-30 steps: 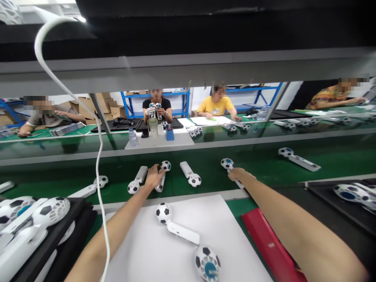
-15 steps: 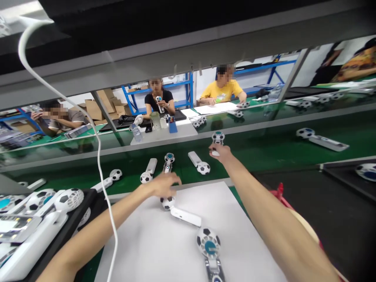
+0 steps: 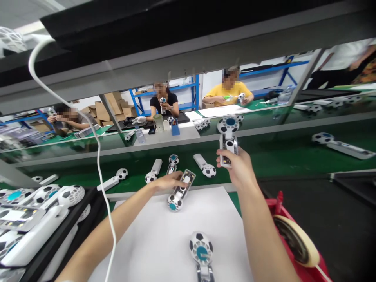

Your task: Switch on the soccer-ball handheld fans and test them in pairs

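Green conveyor [image 3: 264, 156], white mat [image 3: 164, 239] | right hand [image 3: 236, 166] grips upright fan [image 3: 227, 135] by handle | left hand [image 3: 169, 182] clasps tilted fan [image 3: 179, 191] | likely light, rigid plastic; fragile grille, hold handle.

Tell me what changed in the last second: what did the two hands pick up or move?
The right hand took a football-patterned fan off the green belt and now holds it raised upright. The left hand drew back from the belt and took hold of the fan on the white sheet, turning it. The nearest fan stayed on the sheet.
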Motion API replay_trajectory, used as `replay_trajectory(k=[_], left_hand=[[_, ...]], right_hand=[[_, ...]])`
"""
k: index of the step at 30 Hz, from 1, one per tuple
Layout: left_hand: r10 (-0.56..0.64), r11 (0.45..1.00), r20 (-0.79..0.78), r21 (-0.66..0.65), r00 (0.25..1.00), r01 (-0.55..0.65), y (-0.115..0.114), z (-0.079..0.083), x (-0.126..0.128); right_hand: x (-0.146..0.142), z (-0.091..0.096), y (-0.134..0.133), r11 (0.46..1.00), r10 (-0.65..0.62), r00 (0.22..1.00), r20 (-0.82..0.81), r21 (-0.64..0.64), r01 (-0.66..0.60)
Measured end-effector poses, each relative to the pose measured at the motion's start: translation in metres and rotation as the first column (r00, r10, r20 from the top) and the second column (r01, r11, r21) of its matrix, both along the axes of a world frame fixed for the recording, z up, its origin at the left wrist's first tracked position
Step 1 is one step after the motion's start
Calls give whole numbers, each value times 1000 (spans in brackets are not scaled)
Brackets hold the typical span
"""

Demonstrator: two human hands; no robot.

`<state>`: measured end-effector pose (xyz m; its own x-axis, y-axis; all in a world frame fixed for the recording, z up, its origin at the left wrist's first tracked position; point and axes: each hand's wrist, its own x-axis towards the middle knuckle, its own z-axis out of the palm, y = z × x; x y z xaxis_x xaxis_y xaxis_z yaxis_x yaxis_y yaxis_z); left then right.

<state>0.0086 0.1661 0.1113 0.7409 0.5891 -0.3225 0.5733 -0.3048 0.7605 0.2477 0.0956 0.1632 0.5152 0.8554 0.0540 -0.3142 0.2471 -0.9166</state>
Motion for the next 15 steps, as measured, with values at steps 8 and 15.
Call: replay_trajectory(k=[8,15], left_hand=[[138,982,-15,-132,990,-139,-8,-16,13],[135,988,-298,112,945,-106,-14,-20,34]], right_hand=[[13,2,-11,997,-67,998,7,49,66],[21,5,-20,997,-74,996,48,40,72]])
